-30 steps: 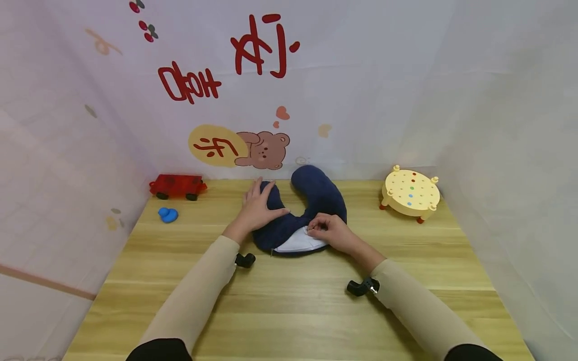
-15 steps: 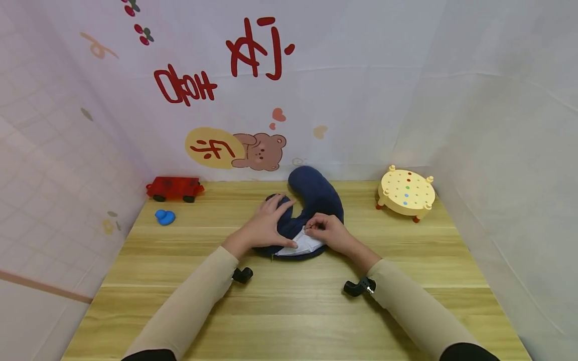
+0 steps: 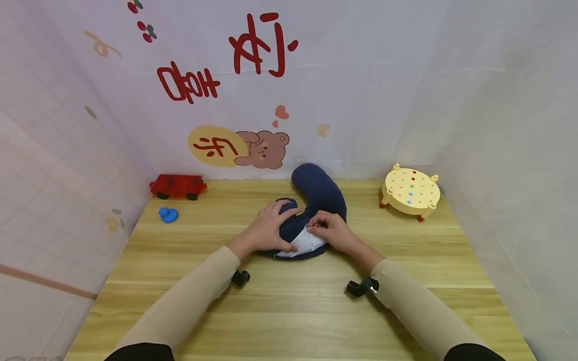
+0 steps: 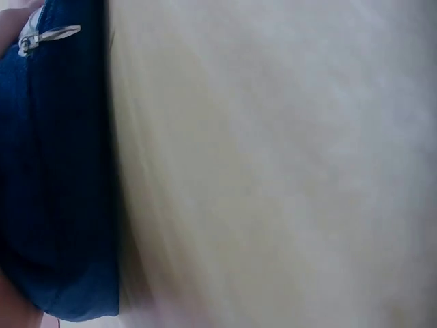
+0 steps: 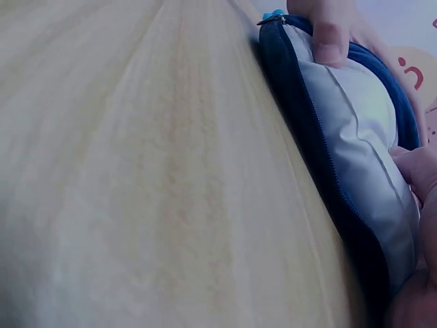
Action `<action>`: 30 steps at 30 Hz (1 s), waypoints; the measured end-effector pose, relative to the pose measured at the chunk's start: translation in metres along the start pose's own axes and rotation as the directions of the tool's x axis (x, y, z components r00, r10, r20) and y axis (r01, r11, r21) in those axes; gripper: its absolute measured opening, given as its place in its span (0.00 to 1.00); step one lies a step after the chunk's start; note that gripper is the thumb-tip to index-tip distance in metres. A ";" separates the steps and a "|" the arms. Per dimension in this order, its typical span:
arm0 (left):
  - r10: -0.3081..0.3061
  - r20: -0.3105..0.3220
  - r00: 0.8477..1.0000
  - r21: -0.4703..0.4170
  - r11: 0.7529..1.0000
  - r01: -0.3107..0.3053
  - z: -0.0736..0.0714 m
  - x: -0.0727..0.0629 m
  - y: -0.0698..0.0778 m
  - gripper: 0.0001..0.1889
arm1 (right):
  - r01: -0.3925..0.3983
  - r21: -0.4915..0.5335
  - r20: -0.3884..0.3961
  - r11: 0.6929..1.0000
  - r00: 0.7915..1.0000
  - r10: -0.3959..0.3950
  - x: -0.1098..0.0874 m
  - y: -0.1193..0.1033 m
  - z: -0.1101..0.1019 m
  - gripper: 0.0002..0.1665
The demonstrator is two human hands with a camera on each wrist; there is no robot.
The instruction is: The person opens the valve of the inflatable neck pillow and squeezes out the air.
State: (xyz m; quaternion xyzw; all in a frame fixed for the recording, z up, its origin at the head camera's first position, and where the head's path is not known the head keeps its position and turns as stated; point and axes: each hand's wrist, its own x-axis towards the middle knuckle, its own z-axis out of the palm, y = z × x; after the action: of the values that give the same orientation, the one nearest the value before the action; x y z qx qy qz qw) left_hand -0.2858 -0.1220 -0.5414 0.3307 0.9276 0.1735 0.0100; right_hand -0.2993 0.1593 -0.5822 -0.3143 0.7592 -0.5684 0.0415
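Observation:
A navy U-shaped neck pillow [image 3: 319,189] lies on the wooden table, its zipped cover parted along the near edge. White inner lining [image 3: 309,242] shows through the gap. My left hand [image 3: 266,231] grips the pillow's left arm, fingers over the far side and thumb on the white part. With thumb and fingers, my right hand [image 3: 333,231] pinches the cover's edge at the right of the gap. In the left wrist view a zipper pull [image 4: 60,33] hangs at one end of the opening. The zipper teeth [image 5: 328,154] run along the near edge in the right wrist view.
At the back left stand a red toy cart [image 3: 178,186] and a blue toy duck [image 3: 169,215]. A yellow round pegged toy [image 3: 411,191] with short legs is at the back right. Printed cloth walls [image 3: 361,100] border the table [image 3: 289,311].
My left hand has moved down and right, from lying spread over the pillow's left arm to gripping it, thumb on the white lining. That arm now looks pushed inward. My right hand stays in place.

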 end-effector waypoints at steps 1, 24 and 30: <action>-0.004 -0.002 1.000 -0.002 1.000 0.004 0.000 0.001 -0.001 0.62 | 0.002 0.000 0.001 1.000 1.000 -0.002 0.001 0.000 -0.001 0.05; -0.079 -0.003 0.997 -0.229 0.970 0.077 0.003 0.005 -0.008 0.62 | -0.047 -0.007 0.038 0.999 0.998 0.047 0.008 0.004 -0.005 0.04; -0.105 0.016 0.994 -0.263 0.959 0.105 0.002 0.006 -0.007 0.62 | -0.062 -0.030 0.038 0.998 0.997 0.063 0.009 0.004 -0.005 0.04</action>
State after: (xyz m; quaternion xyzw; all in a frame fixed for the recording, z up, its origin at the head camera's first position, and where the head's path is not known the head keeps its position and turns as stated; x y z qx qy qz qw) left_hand -0.2949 -0.1227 -0.5448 0.2768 0.9125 0.2943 0.0638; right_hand -0.3101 0.1588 -0.5812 -0.3019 0.7759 -0.5496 0.0694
